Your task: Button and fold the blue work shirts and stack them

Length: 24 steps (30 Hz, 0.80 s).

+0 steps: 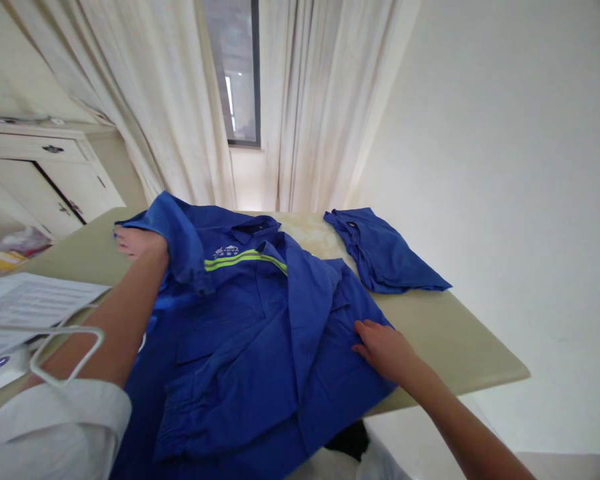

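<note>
You wear a white short sleeve (55, 427) on yr L arm; forearms, L grip (139, 241) & R grip (385, 350) bare.

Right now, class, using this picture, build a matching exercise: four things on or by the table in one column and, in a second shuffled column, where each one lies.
Things
1. blue work jacket
2. folded blue garment
3. printed papers
4. white hanger

Places
A. far right of the table, untouched
B. flat at the left edge of the view
C. spread out, touched by the left hand and right hand
D. crossing in front of the left arm

Pairs: 1-C, 2-A, 3-B, 4-D
</note>
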### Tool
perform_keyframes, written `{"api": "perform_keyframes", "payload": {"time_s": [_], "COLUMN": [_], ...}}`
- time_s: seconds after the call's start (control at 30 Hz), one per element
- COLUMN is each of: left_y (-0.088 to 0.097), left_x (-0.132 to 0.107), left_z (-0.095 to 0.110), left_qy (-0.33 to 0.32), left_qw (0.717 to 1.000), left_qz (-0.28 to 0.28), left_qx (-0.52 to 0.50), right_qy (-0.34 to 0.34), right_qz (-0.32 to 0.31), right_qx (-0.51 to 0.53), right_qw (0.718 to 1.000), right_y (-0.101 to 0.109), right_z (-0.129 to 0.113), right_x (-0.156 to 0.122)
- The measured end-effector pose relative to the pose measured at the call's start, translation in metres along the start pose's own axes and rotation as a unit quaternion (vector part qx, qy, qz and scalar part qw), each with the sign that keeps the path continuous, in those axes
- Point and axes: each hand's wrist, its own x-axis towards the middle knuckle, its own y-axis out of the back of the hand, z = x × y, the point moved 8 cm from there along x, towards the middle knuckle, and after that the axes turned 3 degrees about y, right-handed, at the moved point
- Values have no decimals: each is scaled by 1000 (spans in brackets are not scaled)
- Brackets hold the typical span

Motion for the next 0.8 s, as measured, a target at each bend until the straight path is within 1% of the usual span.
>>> {"api": "perform_keyframes", "payload": {"time_s": [0.03, 0.07, 0.1, 0.13, 0.17, 0.2, 0.23, 0.27, 0.3, 0.33, 0.37, 0.4, 0.43, 0.47, 0.5, 0.53, 0.57, 0.6, 0.63, 0.67, 0.7, 0.73, 0.77, 0.8], "left_y": [6, 8, 3, -9, -28, -50, -70, -85, -97, -105, -110, -114, -117, -119, -119, -118, -115, -108, -99, -88, -79, -69, -60, -49], "left_x": [-3, -12, -25, -44, -70, -97, -120, -136, -144, -145, -141, -136, -129, -122, -113, -101, -85, -66, -45, -26, -10, 3, 12, 19], "left_z": [1, 8, 21, 38, 52, 59, 56, 48, 37, 27, 18, 12, 10, 12, 17, 25, 35, 43, 47, 45, 40, 32, 24, 17], "left_qy": [0, -33, -103, -203, -307, -386, -432, -445, -435, -415, -398, -389, -388, -391, -395, -390, -371, -329, -269, -200, -134, -73, -24, 10], "left_qw": [999, 998, 994, 979, 945, 898, 848, 809, 788, 780, 778, 778, 777, 778, 787, 807, 841, 885, 928, 959, 977, 986, 991, 993], "left_qz": [33, 49, 33, -20, -102, -194, -275, -335, -372, -392, -403, -411, -417, -421, -416, -400, -370, -321, -258, -194, -137, -89, -47, -10], "left_qx": [-15, -25, -24, -4, 35, 86, 138, 187, 228, 256, 271, 275, 269, 254, 227, 189, 137, 71, 3, -57, -98, -120, -123, -114], "right_qy": [5, 35, 97, 191, 301, 404, 480, 525, 541, 536, 518, 491, 453, 397, 314, 207, 79, -45, -148, -201, -250, -283, -302, -318], "right_qz": [33, 75, 113, 133, 128, 103, 73, 47, 33, 35, 53, 83, 122, 174, 235, 302, 379, 439, 478, 486, 483, 474, 463, 458], "right_qx": [-8, -13, -10, 1, 17, 29, 31, 22, 5, -13, -17, -2, 36, 94, 162, 217, 261, 294, 314, 313, 303, 285, 260, 235], "right_qw": [999, 996, 989, 973, 945, 909, 874, 850, 840, 843, 854, 867, 882, 896, 906, 905, 884, 848, 807, 791, 783, 784, 792, 796], "right_y": [11, 23, 33, 39, 40, 37, 33, 30, 29, 32, 40, 52, 69, 88, 107, 123, 134, 138, 137, 133, 128, 123, 119, 115], "right_z": [-8, -22, -44, -72, -102, -131, -153, -168, -175, -174, -166, -148, -122, -85, -37, 17, 77, 132, 178, 210, 234, 252, 262, 267], "right_x": [-3, -3, 0, 4, 6, 7, 7, 10, 16, 23, 31, 38, 46, 54, 62, 67, 67, 62, 55, 53, 51, 50, 50, 49]}}
